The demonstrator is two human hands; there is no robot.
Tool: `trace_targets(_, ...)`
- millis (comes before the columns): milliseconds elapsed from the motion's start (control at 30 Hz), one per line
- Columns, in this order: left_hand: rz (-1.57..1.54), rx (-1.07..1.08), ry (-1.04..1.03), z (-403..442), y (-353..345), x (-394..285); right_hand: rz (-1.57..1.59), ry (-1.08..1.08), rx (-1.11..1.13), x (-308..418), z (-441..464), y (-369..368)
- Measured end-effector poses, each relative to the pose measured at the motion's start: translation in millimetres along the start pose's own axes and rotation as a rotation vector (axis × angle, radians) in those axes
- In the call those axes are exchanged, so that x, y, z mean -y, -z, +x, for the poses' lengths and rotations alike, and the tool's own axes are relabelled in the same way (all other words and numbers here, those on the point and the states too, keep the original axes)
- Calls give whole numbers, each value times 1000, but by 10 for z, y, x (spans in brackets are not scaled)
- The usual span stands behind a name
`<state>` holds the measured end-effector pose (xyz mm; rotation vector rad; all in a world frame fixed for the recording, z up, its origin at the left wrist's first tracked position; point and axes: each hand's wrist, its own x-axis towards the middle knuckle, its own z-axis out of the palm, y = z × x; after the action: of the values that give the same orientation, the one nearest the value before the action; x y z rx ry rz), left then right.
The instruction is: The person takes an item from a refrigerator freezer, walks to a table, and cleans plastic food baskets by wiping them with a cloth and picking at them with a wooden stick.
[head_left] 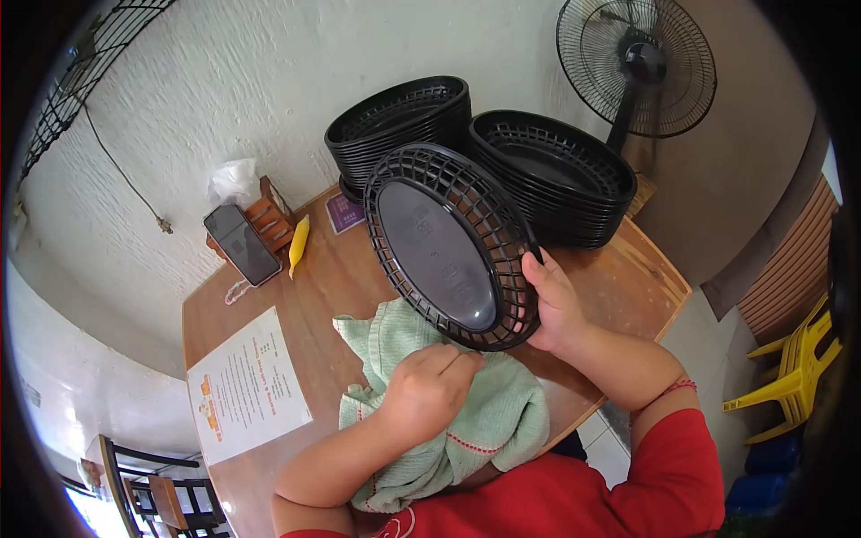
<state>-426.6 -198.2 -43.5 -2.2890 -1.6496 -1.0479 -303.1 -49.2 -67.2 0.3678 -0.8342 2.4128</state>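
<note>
My right hand [554, 300] grips the lower right rim of a black oval plastic basket [435, 255], its solid base facing me and its lattice sides tilted upright. My left hand [429, 390] is closed on a light green towel [498, 408] with red stitching, just below the basket's lower edge. The towel is bunched over the table edge and near my lap. Behind the held basket stand two stacks of similar baskets, a left stack [395, 130] and a right stack [556, 188].
On the wooden table [327, 314] lie a printed sheet [251, 386], a yellow banana-shaped object [299, 247] and a purple card [343, 213]. A phone [242, 244] leans on a wooden holder [269, 218]. A black fan [641, 67] stands behind; yellow chairs [789, 377] are at right.
</note>
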Motion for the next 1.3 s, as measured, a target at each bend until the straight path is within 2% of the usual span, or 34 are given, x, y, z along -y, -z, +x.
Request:
trace_targets(33, -1, 0, 1, 0, -13, -4, 0, -1, -1, -5, 0, -17)
trace_targets(167, -47, -36, -35, -16, -70, -2, -235, 49, -313, -55, 9, -206)
trace_targets(500, 76, -65, -52, -27, -20, 52, -275, 169, -502, -48, 90, -431)
trace_targets(667, 63, -65, -79, -12, -50, -3, -243, 145, -405, -62, 40, -324)
trace_targets(867, 63, -59, -97, -29, -83, -39, -227, 108, -416, -136, 37, -303)
trace_targets(1000, 107, 30, -63, -42, -28, 34, -338, 210, -345, -134, 40, -269)
trace_targets(1100, 158, 34, -14, -2, 156, 200, -272, 180, -365, -32, 73, -276)
trace_targets(1167, 47, -5, 355, 44, 347, 305, -202, 153, -384, 47, 83, -281)
trace_targets(1233, 161, -122, 554, 63, 408, 505, -164, 163, -372, 96, 67, -247)
trace_targets(1300, 207, -121, 614, 25, 345, 647, -83, 173, -349, 140, 71, -193)
